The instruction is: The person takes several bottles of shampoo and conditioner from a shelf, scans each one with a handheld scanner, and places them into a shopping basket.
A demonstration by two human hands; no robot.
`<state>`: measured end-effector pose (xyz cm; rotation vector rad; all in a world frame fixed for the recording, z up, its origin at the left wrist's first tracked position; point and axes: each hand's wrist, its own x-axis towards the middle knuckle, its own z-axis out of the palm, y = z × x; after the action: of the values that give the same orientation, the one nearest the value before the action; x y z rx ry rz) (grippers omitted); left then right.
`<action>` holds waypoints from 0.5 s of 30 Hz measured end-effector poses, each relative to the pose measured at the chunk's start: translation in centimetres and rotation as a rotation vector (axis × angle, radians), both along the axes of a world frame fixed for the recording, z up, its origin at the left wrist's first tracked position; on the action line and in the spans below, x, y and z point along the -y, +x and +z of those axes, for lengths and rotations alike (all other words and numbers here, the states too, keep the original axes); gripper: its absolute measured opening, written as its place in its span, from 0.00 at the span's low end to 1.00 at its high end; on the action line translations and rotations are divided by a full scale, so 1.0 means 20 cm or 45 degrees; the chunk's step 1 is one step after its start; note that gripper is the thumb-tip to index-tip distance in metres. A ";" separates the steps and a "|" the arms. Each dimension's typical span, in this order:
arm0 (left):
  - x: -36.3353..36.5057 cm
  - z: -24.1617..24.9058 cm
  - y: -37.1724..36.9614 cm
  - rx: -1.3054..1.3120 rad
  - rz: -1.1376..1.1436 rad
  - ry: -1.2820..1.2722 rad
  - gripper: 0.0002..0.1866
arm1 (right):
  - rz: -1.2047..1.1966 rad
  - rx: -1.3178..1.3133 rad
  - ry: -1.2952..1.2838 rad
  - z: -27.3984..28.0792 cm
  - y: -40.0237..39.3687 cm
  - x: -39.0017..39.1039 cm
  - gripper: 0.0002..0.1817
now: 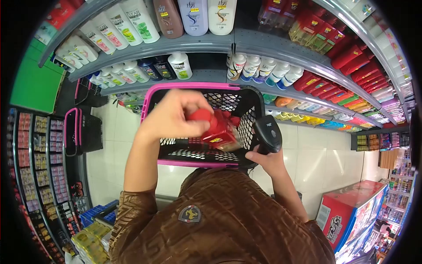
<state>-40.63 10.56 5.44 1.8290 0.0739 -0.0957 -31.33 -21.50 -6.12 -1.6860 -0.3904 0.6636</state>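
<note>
My left hand is closed around the red cap of a bottle with a clear lower part and a yellow label. The bottle hangs tilted over the black mesh shopping basket with pink handles. More red items show behind it inside the basket, partly hidden. At the basket's right end, my right hand grips a black handheld barcode scanner, whose head points up. The right thumb is close to the basket's rim.
Shelves ahead carry white shampoo bottles and red bottles. On the floor at left stand black baskets. A red chest is at right, and packed goods racks line the far left.
</note>
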 end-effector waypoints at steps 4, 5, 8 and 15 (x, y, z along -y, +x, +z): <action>-0.06 -0.05 0.18 0.160 0.060 -0.527 0.14 | 0.161 -0.157 0.486 0.03 0.02 -0.06 0.48; -0.02 -0.12 0.24 0.211 0.104 -0.613 0.15 | 0.191 -0.147 0.536 0.03 0.02 -0.05 0.48; 0.16 -0.16 0.33 0.083 0.452 -0.775 0.16 | 0.208 0.025 0.578 0.01 0.02 -0.03 0.46; 0.72 -0.46 0.12 0.176 0.470 -1.146 0.37 | -0.289 0.171 0.288 0.17 0.02 -0.04 0.33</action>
<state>-38.29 -3.82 -3.70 0.8984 0.2294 0.2288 -31.02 -20.64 -2.80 -1.5341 -0.3486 0.3273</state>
